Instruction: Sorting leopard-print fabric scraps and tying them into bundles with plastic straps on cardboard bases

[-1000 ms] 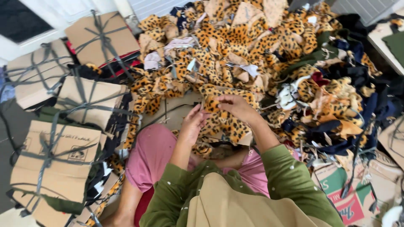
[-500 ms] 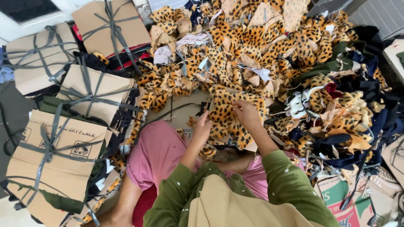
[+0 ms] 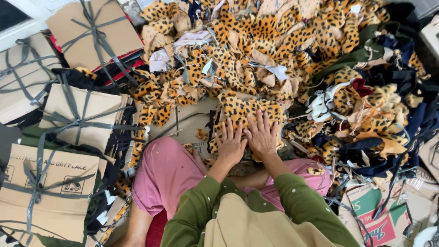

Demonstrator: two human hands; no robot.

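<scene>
My left hand (image 3: 230,142) and my right hand (image 3: 262,135) lie flat, side by side, fingers spread, pressing down on a leopard-print fabric piece (image 3: 247,109). The piece rests on a stack of similar pieces over a flat sheet of cardboard (image 3: 192,130) in front of my knees. I sit cross-legged in pink trousers (image 3: 167,171) and green sleeves. Beyond my hands rises a big heap of leopard-print scraps (image 3: 274,41).
Tied bundles of fabric between cardboard sheets (image 3: 68,119) are stacked at the left. Dark blue, green and white scraps (image 3: 379,151) pile up at the right. A printed carton (image 3: 379,219) lies at the lower right.
Both hands held a leopard-print piece up with pinched fingers before. They have since lowered it onto the stack and now lie flat on it with open palms.
</scene>
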